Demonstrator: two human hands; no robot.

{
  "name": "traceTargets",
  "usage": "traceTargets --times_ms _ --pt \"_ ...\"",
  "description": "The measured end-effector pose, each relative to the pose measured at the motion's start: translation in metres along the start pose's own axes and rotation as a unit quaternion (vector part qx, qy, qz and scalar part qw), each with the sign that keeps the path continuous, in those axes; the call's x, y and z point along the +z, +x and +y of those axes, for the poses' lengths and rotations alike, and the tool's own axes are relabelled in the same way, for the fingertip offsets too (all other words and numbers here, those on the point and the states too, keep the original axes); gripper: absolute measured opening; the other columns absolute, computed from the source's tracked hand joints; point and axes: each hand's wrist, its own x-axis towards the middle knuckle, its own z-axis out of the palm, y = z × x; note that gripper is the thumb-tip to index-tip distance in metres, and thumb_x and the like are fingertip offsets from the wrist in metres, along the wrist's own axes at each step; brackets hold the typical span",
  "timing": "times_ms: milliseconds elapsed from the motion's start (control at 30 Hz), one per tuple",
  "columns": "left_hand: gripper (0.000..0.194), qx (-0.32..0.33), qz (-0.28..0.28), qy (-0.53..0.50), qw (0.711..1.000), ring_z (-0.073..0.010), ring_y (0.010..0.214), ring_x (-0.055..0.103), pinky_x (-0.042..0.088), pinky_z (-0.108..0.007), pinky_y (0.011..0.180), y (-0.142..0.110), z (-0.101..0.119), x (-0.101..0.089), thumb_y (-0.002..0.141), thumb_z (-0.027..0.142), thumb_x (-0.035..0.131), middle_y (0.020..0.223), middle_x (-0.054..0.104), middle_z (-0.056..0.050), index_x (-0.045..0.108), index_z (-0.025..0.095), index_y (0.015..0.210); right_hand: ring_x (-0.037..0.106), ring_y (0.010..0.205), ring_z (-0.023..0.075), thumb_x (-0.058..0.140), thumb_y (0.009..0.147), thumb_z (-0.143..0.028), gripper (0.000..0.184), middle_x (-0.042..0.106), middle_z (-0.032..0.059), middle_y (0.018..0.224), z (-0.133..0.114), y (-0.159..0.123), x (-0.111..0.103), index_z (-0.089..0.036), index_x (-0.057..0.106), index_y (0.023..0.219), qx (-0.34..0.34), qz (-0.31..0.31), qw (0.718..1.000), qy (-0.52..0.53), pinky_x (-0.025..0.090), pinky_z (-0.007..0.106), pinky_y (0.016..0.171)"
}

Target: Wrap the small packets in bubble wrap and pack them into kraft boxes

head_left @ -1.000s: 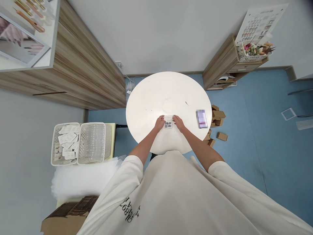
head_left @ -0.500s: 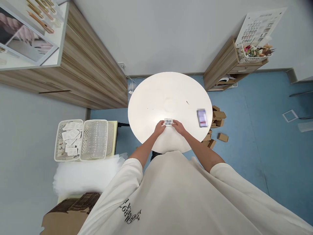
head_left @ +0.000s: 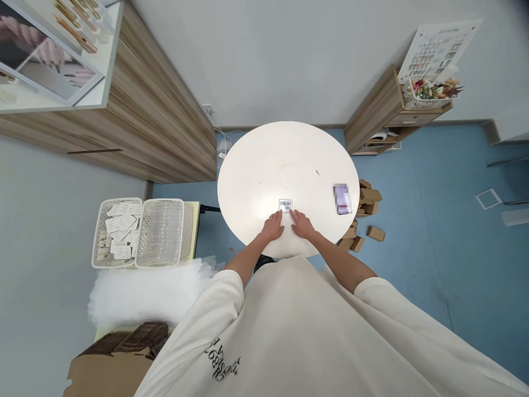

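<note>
A small clear case (head_left: 285,205) with several grey, nail-shaped pieces inside lies flat on the round white table (head_left: 285,149), close to its near side. My left hand (head_left: 273,226) rests with fingers stretched forward, the fingertips at the case's near left corner. At the near right corner are the fingertips of my right hand (head_left: 302,225), its fingers likewise extended. Neither hand is wrapped around the case. The fingertips cover part of its near edge.
A purple blurred item (head_left: 342,199) lies on the table's right. Brown cardboard boxes (head_left: 370,195) are on the floor beyond. To the left, a white basket (head_left: 118,231) holds cards, beside a basket of clear trays (head_left: 164,231). A wooden cabinet (head_left: 165,99) stands back left.
Both hands have shifted from the case's left and right sides to its near edge, fingers now straighter and pointing forward. The case stays in nearly the same spot.
</note>
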Motion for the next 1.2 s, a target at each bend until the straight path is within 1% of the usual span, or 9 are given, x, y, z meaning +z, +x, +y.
traceTargets --times_ms 167,267,333,400,533,767,933,1100,1200 --pt "0.077 -0.007 0.002 0.012 1.000 -0.0383 0.154 0.018 0.018 -0.057 0.121 0.001 0.006 0.005 0.088 0.033 0.060 0.164 0.028 -0.019 0.029 0.019 0.157 0.019 0.153 0.0325 0.047 0.094 -0.026 0.079 0.015 0.0100 0.170 -0.002 -0.002 0.000 -0.025 0.012 0.165 0.001 -0.013 0.999 -0.040 0.029 0.051 0.116" --pt "0.077 -0.021 -0.020 0.099 0.995 -0.0370 0.153 0.019 0.022 -0.055 0.120 0.004 0.008 0.006 0.092 0.032 0.053 0.167 0.023 -0.017 0.020 0.020 0.160 0.017 0.153 0.0309 0.045 0.095 -0.027 0.079 0.013 0.0091 0.170 -0.005 -0.003 -0.001 -0.024 0.008 0.165 0.007 -0.029 0.997 -0.071 0.030 0.049 0.116" --pt "0.078 -0.030 -0.041 0.178 0.983 -0.0355 0.153 0.021 0.026 -0.052 0.119 0.005 0.010 0.007 0.094 0.031 0.049 0.168 0.020 -0.014 0.013 0.021 0.162 0.016 0.153 0.0300 0.043 0.095 -0.028 0.080 0.010 0.0088 0.171 -0.006 -0.003 -0.002 -0.024 0.005 0.165 0.013 -0.040 0.995 -0.094 0.031 0.048 0.116" --pt "0.081 -0.034 -0.053 0.241 0.969 -0.0353 0.151 0.022 0.029 -0.051 0.117 0.005 0.012 0.008 0.094 0.030 0.048 0.168 0.018 -0.014 0.007 0.022 0.163 0.015 0.153 0.0296 0.042 0.096 -0.028 0.079 0.008 0.0093 0.171 -0.007 -0.003 -0.003 -0.022 0.003 0.165 0.015 -0.046 0.992 -0.114 0.032 0.046 0.116" --pt "0.090 -0.039 -0.057 0.297 0.952 -0.0367 0.151 0.022 0.032 -0.053 0.113 0.006 0.014 0.015 0.090 0.026 0.051 0.168 0.017 -0.015 0.000 0.022 0.164 0.015 0.153 0.0298 0.044 0.095 -0.027 0.082 0.008 0.0104 0.171 -0.009 -0.002 -0.003 -0.022 0.001 0.165 0.015 -0.052 0.989 -0.139 0.033 0.045 0.114" --pt "0.092 -0.049 -0.060 0.313 0.947 -0.0380 0.150 0.022 0.033 -0.053 0.112 0.014 0.011 0.021 0.087 0.021 0.051 0.168 0.018 -0.016 0.000 0.021 0.164 0.019 0.150 0.0314 0.048 0.092 -0.022 0.087 0.012 0.0128 0.169 -0.012 0.001 -0.005 -0.023 0.000 0.164 0.015 -0.058 0.985 -0.160 0.035 0.046 0.112" --pt "0.099 -0.076 -0.052 0.299 0.950 -0.0397 0.148 0.025 0.036 -0.054 0.110 0.021 0.016 0.021 0.083 0.023 0.055 0.166 0.020 -0.017 -0.003 0.021 0.164 0.024 0.145 0.0333 0.053 0.091 -0.025 0.092 0.018 0.0131 0.167 -0.016 0.011 -0.008 -0.026 -0.004 0.164 0.034 -0.060 0.987 -0.147 0.037 0.046 0.109" --pt "0.100 -0.077 -0.032 0.283 0.956 -0.0375 0.146 0.029 0.037 -0.053 0.109 0.021 0.016 0.021 0.084 0.023 0.053 0.165 0.024 -0.015 -0.007 0.023 0.163 0.032 0.140 0.0336 0.052 0.091 -0.028 0.092 0.027 0.0132 0.163 -0.016 0.016 -0.012 -0.029 -0.006 0.164 0.034 -0.058 0.988 -0.138 0.037 0.046 0.108" --pt "0.098 -0.064 -0.029 0.265 0.962 -0.0361 0.147 0.028 0.036 -0.052 0.110 0.015 0.015 0.017 0.086 0.022 0.050 0.165 0.025 -0.014 -0.010 0.024 0.163 0.031 0.142 0.0328 0.050 0.092 -0.028 0.090 0.025 0.0121 0.164 -0.012 0.013 -0.014 -0.028 -0.006 0.164 0.021 -0.063 0.989 -0.129 0.036 0.046 0.109"
